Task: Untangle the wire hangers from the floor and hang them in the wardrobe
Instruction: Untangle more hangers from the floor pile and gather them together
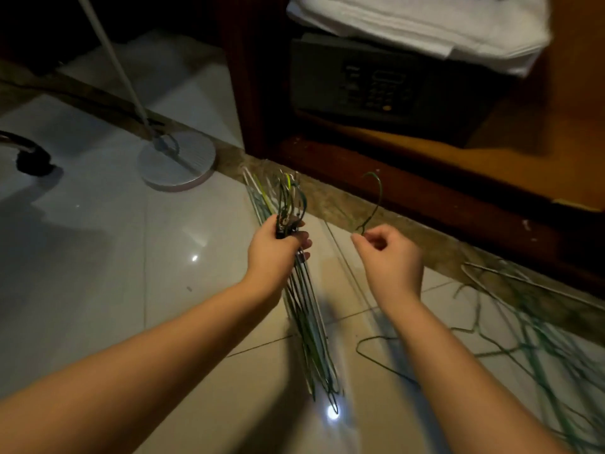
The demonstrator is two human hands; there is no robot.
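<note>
My left hand (277, 247) is gripping a hanger bundle (307, 329); my right hand (389, 257) is pinching a green hanger (380, 194) by its neck, hook rising toward twelve o'clock.

Nothing much on you, honestly: left forearm (157, 371) and right forearm (448, 371) bare as far as they show, left hand (273, 247) and right hand (391, 257) bare too.

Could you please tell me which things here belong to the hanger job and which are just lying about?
Part of the job:
- bundle of wire hangers, gripped by the left hand
- single green hanger, pinched by the right hand
- tangled hangers on the floor
- wardrobe

Just lying about:
- safe
- folded white towels
- lamp base
</note>
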